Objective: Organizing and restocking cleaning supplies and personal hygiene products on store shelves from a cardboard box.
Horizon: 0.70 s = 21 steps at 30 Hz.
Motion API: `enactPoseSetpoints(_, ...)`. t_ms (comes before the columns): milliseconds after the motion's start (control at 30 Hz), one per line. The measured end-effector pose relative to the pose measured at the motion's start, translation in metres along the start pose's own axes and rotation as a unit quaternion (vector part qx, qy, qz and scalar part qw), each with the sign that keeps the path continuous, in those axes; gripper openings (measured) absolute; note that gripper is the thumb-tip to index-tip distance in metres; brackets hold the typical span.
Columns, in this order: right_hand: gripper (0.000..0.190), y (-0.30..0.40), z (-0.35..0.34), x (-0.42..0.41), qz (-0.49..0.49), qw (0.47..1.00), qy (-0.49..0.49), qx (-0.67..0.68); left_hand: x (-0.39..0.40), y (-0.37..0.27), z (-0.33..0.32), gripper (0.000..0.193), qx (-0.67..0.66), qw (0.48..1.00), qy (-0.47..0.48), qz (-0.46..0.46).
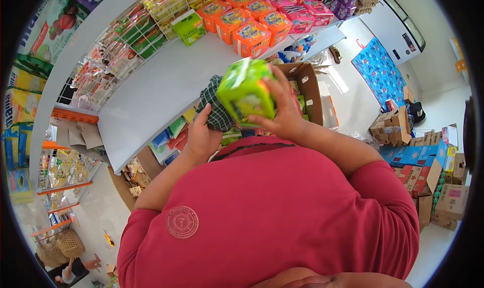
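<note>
My right hand (283, 106) grips a green plastic-wrapped pack (247, 93), slightly blurred, in front of my chest. Beside it, my left hand (204, 134) holds a dark green checked cloth (214, 104), bunched up and against or very near the pack's left side. Beyond them a white shelf (151, 87) bears a similar green Softex pack (188, 27), with orange packs (251, 38) to its right and pink packs (297, 18) further right.
An open cardboard box (312, 95) with packs inside stands just beyond my right hand. Wire mesh (132, 34) backs the shelf. Stacked cartons (419, 155) and a blue patterned mat (372, 74) lie to the right. Another person's arm (68, 269) shows at the lower left.
</note>
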State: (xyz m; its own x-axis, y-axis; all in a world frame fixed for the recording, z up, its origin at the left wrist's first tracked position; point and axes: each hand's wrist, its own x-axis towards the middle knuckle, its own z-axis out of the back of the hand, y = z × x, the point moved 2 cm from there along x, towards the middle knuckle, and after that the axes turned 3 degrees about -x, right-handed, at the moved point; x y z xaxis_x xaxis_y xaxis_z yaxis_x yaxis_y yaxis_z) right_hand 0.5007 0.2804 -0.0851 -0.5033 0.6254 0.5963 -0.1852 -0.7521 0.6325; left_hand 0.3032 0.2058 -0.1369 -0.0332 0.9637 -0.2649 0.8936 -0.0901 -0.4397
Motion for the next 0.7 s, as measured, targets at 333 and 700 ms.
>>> enactPoseSetpoints(333,0.081,-0.005,-0.007,0.020,-0.100,0.912,0.371,-0.145,-0.011,-0.052,-0.017,0.040,0.415,0.858,0.015,-0.302)
enactPoseSetpoints(700,0.064,0.025,0.013,0.054,-0.046,0.997,0.047,0.046,-0.011,-0.007,0.034,0.039,0.199,0.979,-0.036,-0.027)
